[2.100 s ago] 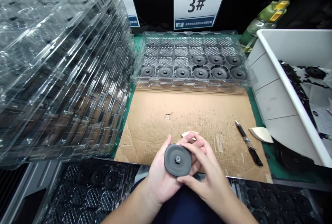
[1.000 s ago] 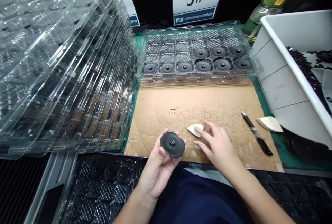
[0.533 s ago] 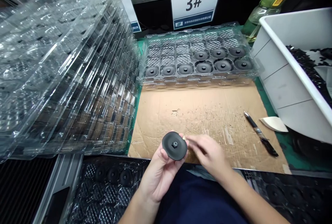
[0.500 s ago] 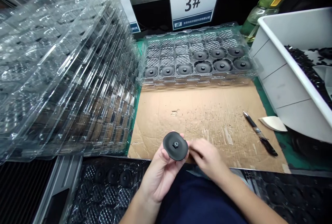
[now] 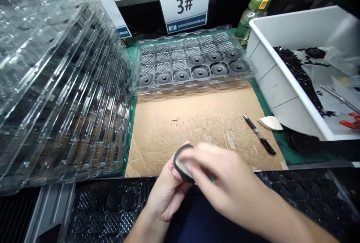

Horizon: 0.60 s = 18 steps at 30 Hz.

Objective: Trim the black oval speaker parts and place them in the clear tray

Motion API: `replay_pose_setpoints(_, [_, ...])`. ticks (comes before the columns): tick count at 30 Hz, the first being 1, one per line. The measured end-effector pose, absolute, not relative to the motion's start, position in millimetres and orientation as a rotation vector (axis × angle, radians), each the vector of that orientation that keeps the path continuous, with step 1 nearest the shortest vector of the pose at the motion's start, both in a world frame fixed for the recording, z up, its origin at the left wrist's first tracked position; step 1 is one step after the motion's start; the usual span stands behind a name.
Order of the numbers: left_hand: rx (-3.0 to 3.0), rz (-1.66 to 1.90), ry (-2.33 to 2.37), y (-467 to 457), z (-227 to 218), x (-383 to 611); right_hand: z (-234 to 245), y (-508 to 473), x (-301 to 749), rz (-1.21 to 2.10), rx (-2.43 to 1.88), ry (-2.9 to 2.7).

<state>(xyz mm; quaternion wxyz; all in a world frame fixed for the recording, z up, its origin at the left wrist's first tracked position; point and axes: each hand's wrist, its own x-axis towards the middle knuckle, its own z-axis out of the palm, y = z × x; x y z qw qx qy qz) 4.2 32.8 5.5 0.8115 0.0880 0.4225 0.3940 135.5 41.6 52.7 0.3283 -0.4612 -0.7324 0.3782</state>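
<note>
My left hand (image 5: 165,194) grips a round black disc (image 5: 177,165) over the near edge of a cardboard sheet (image 5: 197,119). My right hand (image 5: 225,183) lies over the disc, blurred by motion, its fingers pressing a pale wedge-shaped piece (image 5: 184,168) against the disc's face. Most of the disc is hidden under those fingers. At the back, a clear blister tray (image 5: 191,87) holds several black discs (image 5: 200,72) in its front pockets.
A tall leaning stack of clear trays (image 5: 56,85) fills the left. A white bin (image 5: 270,70) with black scrap stands at the right. A pen (image 5: 259,139) and another pale wedge (image 5: 270,123) lie beside it. Dark trays of discs (image 5: 112,201) sit below the table edge.
My right hand took the pale wedge off the cardboard and brought it onto the disc in my left hand. The view has swung to the right.
</note>
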Motion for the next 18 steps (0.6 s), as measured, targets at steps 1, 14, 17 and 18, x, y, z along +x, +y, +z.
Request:
replay_pose_setpoints(1, [0.195, 0.839, 0.896, 33.1, 5.8, 3.3, 49.9, 41.9, 134.8, 0.885, -1.209, -1.876])
replay_pose_setpoints(14, [0.211, 0.796, 0.831, 36.4, 16.5, 2.9, 51.7, 38.5, 148.5, 0.879, -1.013, -1.811])
replay_pose_setpoints(17, [0.169, 0.758, 0.777, 35.1, 16.9, 1.2, 54.8, 26.0, 164.7, 1.032, -1.110, -1.894])
replay_pose_setpoints(18, [0.154, 0.746, 0.766, 34.6, 17.2, 2.8, 55.9, 23.7, 169.6, 0.977, -1.200, -1.914])
